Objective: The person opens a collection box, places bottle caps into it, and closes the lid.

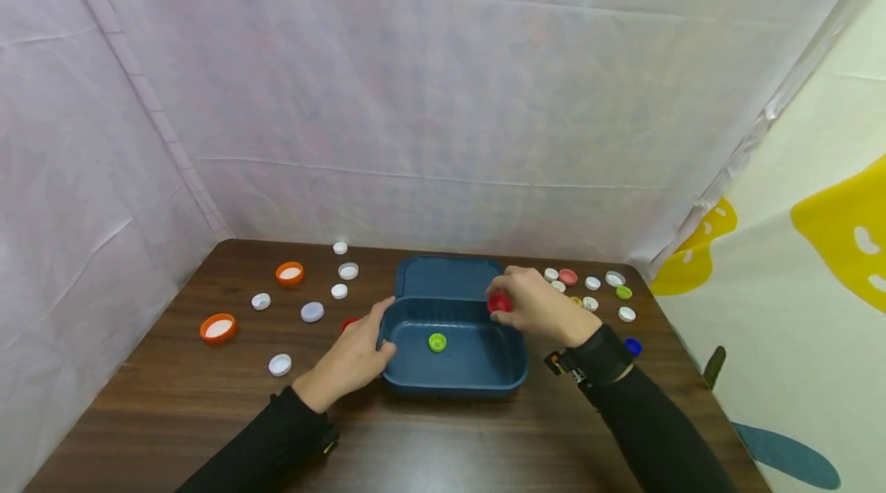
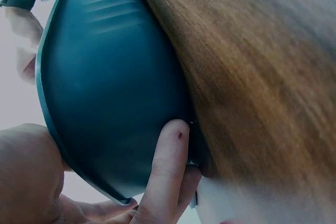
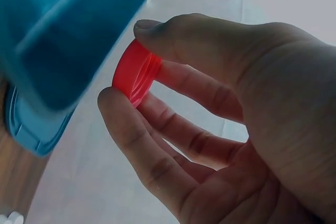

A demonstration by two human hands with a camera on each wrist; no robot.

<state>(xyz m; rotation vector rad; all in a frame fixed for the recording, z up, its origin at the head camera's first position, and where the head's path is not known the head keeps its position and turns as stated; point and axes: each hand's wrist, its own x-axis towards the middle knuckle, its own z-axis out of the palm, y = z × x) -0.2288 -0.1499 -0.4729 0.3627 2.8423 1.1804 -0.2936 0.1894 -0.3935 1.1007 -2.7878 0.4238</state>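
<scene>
A dark blue plastic box (image 1: 457,378) stands uncovered at the middle of the table, with a green bottle cap (image 1: 437,342) lying on its floor. My left hand (image 1: 354,354) grips the box's left end. In the left wrist view, fingers (image 2: 167,166) lie against the outer wall below the rim. Over the back right part of the box, my right hand (image 1: 536,304) holds a red bottle cap (image 1: 499,303). The right wrist view shows this red cap (image 3: 134,72) pinched between thumb and fingertips, its hollow side towards the palm.
Behind the box lies its blue lid (image 1: 448,278). White caps (image 1: 312,312) and two orange caps (image 1: 218,328) are scattered on the left. Another red cap (image 1: 350,322) is partly hidden by my left hand. On the right are several white caps (image 1: 627,314), a pink one (image 1: 567,277) and a blue one (image 1: 633,346).
</scene>
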